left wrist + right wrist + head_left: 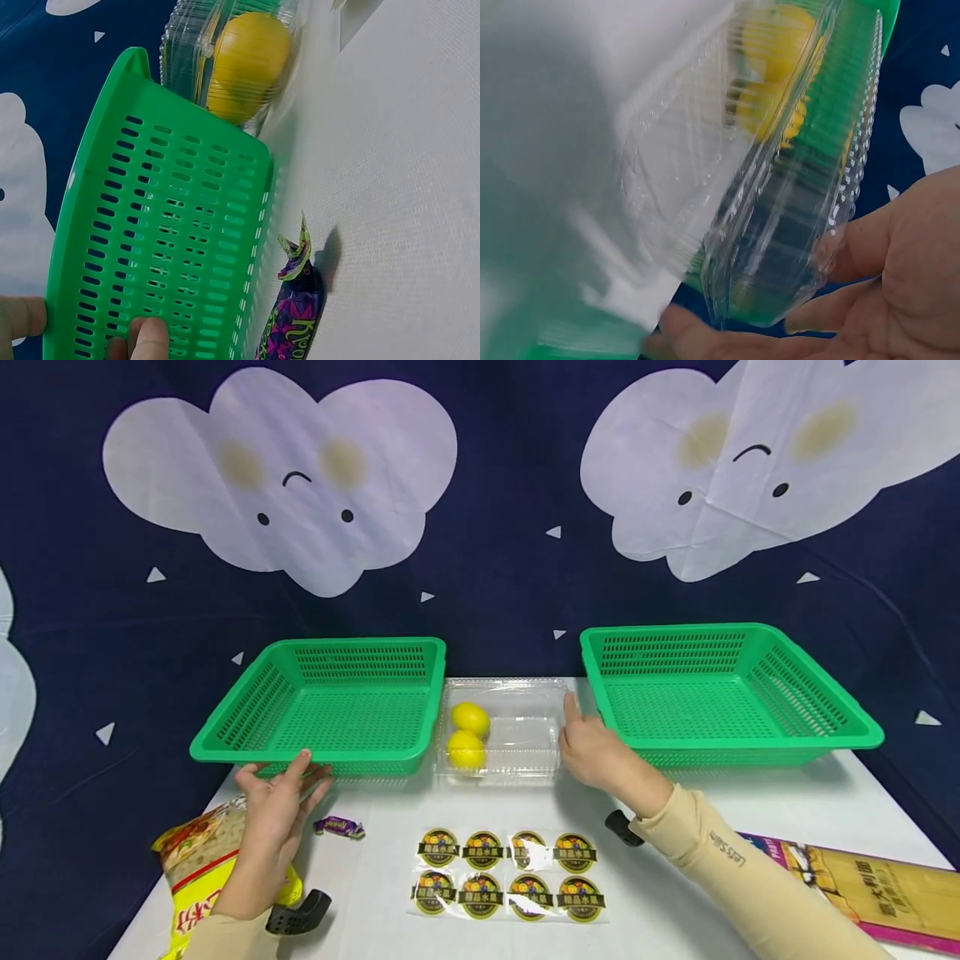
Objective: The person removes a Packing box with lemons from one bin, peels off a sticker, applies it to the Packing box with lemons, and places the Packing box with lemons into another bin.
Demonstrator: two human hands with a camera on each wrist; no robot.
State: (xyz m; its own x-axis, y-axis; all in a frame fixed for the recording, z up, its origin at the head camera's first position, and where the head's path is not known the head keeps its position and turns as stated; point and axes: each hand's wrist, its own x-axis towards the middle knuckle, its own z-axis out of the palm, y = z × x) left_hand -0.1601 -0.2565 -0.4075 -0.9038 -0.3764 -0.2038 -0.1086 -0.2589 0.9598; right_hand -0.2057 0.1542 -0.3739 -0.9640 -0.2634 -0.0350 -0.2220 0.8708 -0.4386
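Note:
A clear plastic box [522, 735] stands between two green baskets, with two lemons [470, 719] at its left side. My right hand [596, 752] is at the box's right end, its index finger extended along the edge. In the right wrist view, fingertips [847, 251] meet the ribbed plastic and other fingers lie along its end. My left hand [277, 802] touches the front of the left green basket [420, 752], fingers spread. In the left wrist view, one fingertip [26, 315] is at the rim and others lie against the slotted wall.
The right green basket [750, 743] stands beyond my right hand. Round stickers [506, 874] lie on a sheet in front. A purple wrapped candy [340, 827] and a yellow food bag [198, 868] lie near my left arm. A long golden packet [877, 889] lies at right.

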